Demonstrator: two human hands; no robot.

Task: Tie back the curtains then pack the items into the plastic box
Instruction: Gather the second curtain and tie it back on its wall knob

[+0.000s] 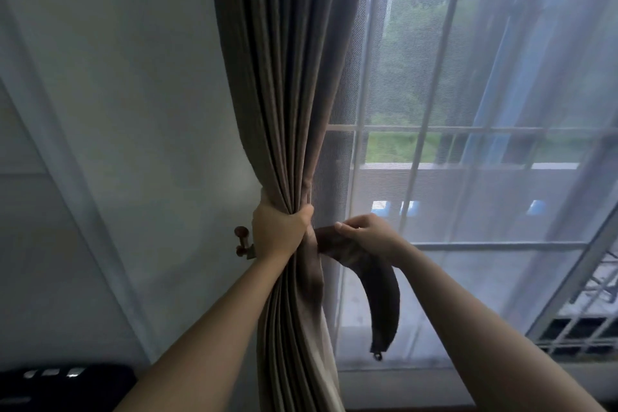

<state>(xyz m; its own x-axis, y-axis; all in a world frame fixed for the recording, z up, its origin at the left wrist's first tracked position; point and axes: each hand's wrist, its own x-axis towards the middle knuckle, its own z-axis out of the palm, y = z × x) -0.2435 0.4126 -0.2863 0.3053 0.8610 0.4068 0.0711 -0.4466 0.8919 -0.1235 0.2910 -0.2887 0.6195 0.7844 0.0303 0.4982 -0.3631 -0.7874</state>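
Curtain fabric hangs as a gathered brown column down the centre-left of the frame, with the wall hook just left of it and the left hand clamped fully around the bunch at mid-height, forearm rising from the lower left. Tieback strap emerges from the bunch just right of that fist, its long axis curving right and down to a free end with a small ring; the right hand, nearer to it, pinches its upper part, fingers closed. Judged next: carrying the ring end left around the bunch to the hook.
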